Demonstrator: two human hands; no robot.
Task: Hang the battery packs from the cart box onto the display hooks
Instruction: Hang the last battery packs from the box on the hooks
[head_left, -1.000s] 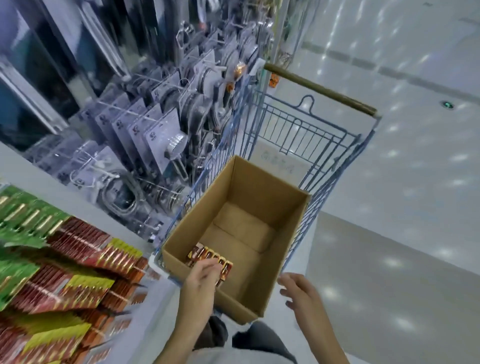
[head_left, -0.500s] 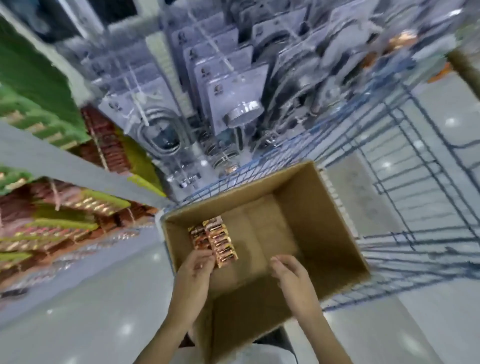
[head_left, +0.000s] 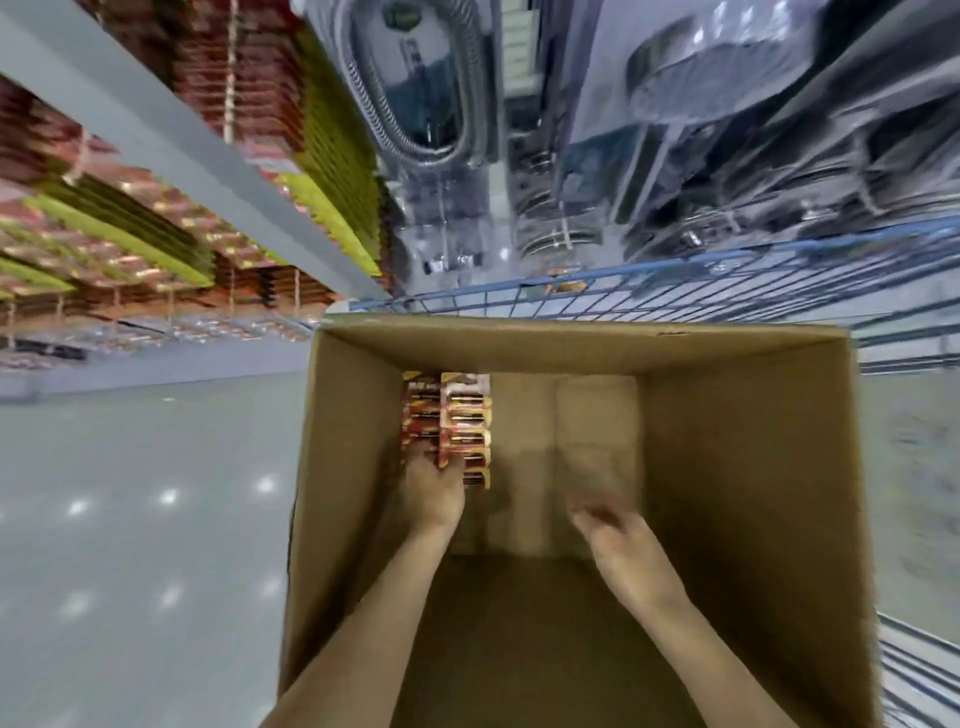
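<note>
Battery packs (head_left: 447, 426) gripped at near end by left hand (head_left: 434, 493), deep inside cart box (head_left: 748, 467). Right hand (head_left: 618, 540) blurred beside, empty; open or curled cannot be told. Packs judged light, stiff, slick; best pinched by card edge.

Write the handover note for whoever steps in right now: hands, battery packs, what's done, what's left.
Left hand: down inside the cardboard box, fingers on the near end of the battery packs; a firm grasp cannot be confirmed.
Right hand: inside the box, blurred, holding nothing.
Packs: a small stack at the box's left wall; the rest of the box floor is bare. The box sits in the blue wire cart.
Done: most of the box is emptied.
Left: lift these packs out and hang them on the display hooks.
</note>
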